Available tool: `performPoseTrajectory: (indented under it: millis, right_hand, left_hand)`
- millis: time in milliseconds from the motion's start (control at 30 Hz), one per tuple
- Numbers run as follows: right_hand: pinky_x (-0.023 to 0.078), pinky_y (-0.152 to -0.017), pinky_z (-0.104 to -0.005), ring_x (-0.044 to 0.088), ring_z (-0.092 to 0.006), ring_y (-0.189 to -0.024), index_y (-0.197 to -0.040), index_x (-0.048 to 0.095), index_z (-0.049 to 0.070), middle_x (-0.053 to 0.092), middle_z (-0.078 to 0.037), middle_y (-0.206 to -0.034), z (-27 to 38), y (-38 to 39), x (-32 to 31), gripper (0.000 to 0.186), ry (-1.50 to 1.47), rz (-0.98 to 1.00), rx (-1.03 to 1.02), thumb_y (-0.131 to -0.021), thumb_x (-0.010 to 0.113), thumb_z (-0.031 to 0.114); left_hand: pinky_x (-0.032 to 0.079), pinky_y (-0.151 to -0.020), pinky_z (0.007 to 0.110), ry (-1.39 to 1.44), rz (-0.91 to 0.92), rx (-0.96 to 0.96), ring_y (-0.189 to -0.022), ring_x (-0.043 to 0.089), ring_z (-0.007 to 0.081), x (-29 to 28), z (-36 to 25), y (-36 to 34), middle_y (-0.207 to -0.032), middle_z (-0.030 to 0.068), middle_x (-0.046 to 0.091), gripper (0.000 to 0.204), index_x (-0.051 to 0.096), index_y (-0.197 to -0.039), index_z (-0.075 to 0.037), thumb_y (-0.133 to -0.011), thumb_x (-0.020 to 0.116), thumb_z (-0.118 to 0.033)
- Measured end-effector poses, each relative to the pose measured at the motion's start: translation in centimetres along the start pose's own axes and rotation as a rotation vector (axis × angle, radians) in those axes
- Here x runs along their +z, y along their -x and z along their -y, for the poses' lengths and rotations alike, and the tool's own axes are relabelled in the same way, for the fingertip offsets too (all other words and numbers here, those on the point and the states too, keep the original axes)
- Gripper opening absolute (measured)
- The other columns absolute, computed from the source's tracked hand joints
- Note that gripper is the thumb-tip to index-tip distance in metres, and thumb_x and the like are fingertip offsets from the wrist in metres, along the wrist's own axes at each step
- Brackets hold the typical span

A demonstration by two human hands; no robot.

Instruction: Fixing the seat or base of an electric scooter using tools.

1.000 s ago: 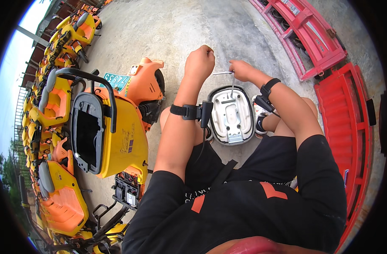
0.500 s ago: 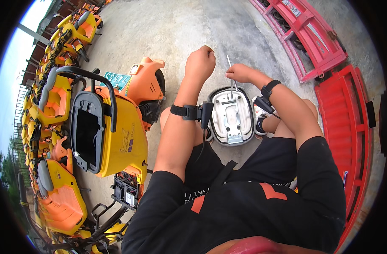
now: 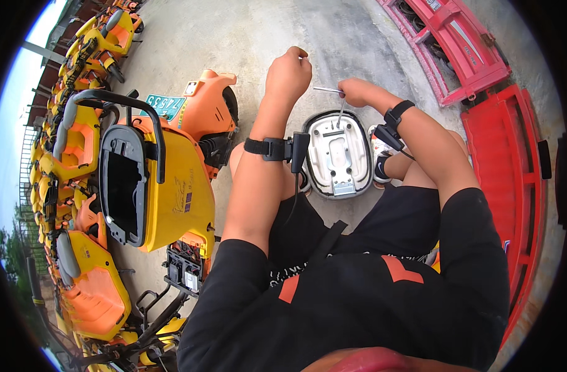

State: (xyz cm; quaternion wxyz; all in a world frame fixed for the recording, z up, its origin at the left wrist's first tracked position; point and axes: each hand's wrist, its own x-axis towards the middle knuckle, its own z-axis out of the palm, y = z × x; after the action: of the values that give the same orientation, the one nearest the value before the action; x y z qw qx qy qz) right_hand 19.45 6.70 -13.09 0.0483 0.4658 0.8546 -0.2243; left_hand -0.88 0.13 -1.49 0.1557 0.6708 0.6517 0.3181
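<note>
An upturned scooter seat (image 3: pixel 339 155) lies on the ground between my feet, its white underside up and its dark rim around it. My right hand (image 3: pixel 358 93) is closed on a thin metal wrench (image 3: pixel 327 89) just beyond the seat's far end. One bar of the wrench points left, and another runs down to the seat's underside. Raised left of it, my left hand (image 3: pixel 288 75) has its fingers curled in a pinch; a small pale bit shows at the fingertips, too small to name. It touches neither the seat nor the wrench.
A yellow and orange scooter (image 3: pixel 181 192) with an uncovered black storage well (image 3: pixel 123 195) stands close on my left. Rows of similar scooters (image 3: pixel 94 291) stand behind it. A red metal cargo bed (image 3: pixel 504 161) lines my right side, over concrete ground (image 3: pixel 258 28).
The wrench's upper bar has swung from pointing up and away to pointing left. My right hand has shifted slightly up and right, and my left hand slightly up.
</note>
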Motion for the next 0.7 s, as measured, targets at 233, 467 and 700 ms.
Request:
performPoseTrajectory:
  millis: [233, 467, 700]
  right_hand:
    - [0.056, -0.061, -0.042, 0.069, -0.0304, -0.068, -0.094, 0.067, -0.009, 0.068, -0.024, -0.085, 2.0, 1.3, -2.7, 0.031, -0.053, 0.276, 0.122, -0.085, 0.054, 0.016]
    - [0.053, -0.058, -0.0429, 0.066, -0.0301, -0.059, -0.083, 0.067, -0.009, 0.067, -0.021, -0.071, 5.1, 5.5, -8.4, 0.036, 0.054, 0.245, 0.183, -0.084, 0.05, 0.023]
    - [0.053, -0.06, -0.0456, 0.065, -0.0336, -0.059, -0.077, 0.068, -0.009, 0.066, -0.023, -0.07, 3.6, 7.5, -11.4, 0.037, 0.032, -0.046, 0.095, -0.084, 0.048, 0.022]
  left_hand:
    - [0.053, -0.082, 0.046, 0.003, -0.002, -0.032, -0.088, 0.068, 0.0408, -0.6, 0.1, 0.3, -0.088, 0.0251, 0.07, 0.028, 0.068, -0.106, -0.003, -0.087, 0.054, -0.017]
    - [0.053, -0.076, 0.04, -0.108, 0.057, 0.008, -0.079, 0.068, 0.0346, -0.2, 1.3, 0.2, -0.083, 0.022, 0.069, 0.032, 0.067, -0.11, 0.0, -0.086, 0.049, -0.013]
    - [0.045, -0.059, 0.033, 0.156, 0.311, -0.241, -0.062, 0.056, 0.0197, 2.1, 3.2, 1.7, -0.074, 0.0108, 0.06, 0.034, 0.061, -0.117, 0.001, -0.09, 0.047, -0.015]
